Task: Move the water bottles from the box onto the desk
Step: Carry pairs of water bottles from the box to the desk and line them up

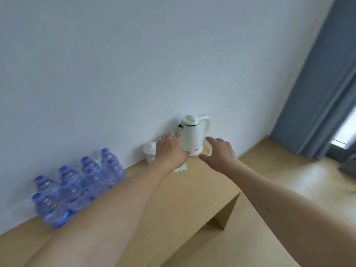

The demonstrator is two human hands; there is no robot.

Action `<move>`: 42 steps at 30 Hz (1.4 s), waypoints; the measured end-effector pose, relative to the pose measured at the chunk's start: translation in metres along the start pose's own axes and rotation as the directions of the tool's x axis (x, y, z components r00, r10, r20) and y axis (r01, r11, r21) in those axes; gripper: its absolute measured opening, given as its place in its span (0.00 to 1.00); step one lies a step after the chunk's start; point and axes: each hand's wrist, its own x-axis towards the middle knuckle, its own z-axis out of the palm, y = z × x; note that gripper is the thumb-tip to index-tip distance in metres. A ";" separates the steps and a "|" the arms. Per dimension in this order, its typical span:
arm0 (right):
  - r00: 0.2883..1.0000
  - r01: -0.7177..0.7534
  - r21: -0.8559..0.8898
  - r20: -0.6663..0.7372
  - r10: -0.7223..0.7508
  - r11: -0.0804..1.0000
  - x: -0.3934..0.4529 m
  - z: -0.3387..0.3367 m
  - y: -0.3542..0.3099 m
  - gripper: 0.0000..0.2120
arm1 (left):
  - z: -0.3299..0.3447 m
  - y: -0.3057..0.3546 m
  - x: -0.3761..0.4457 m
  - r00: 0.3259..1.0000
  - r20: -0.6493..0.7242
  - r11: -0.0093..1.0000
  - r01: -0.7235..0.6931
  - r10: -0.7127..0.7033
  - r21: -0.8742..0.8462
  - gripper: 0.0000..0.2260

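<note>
Left hand, centre of frame: fingers spread loosely, holding nothing; tips lie at or against the left side of the white plastic electric kettle. Contact or near-contact cannot be told, edges blurred. Right hand, just right of centre: fingers also loosely spread and empty, curled toward the kettle's right side and the white round base plate under it. The two hands flank the kettle, neither closed on it.

Outward from hands: small white cup just left of the left hand, by the wall; pale green paper slip flat on the light wooden tabletop, partly under the left wrist.

Task item: clear plastic water bottles with purple caps, lower left of frame, upright in two rows against the wall, on the tabletop, apparently wrapped together in clear film. No box in view.

Judgement: bottles seem already placed; step in hand looks like shifting the kettle to make room. To do it well: grip body and base together, keep upright, slide rather than lift, mind the cup alongside and any cord behind. Grey-blue curtain at right of frame, well apart
</note>
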 end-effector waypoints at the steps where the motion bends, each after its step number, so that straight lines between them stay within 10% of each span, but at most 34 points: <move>1: 0.999 -0.047 -0.007 -0.023 0.046 0.999 -0.010 -0.013 0.025 0.35 | 0.007 0.028 0.004 0.999 0.020 0.999 -0.042 0.042 0.015 0.27; 12: 0.816 -0.532 0.019 -0.256 0.518 0.847 -0.175 -0.180 0.327 0.38 | 0.085 0.417 -0.025 0.823 0.122 0.832 -0.544 0.555 -0.111 0.33; 20: 0.578 -0.762 0.076 -0.366 0.729 0.643 -0.327 -0.284 0.496 0.39 | 0.139 0.680 -0.127 0.578 0.149 0.596 -0.756 0.802 -0.270 0.32; 42: -0.229 -0.897 0.441 -0.380 0.896 -0.042 -0.544 -0.460 0.869 0.35 | 0.296 1.228 -0.278 -0.095 0.131 -0.019 -0.870 0.987 -0.492 0.33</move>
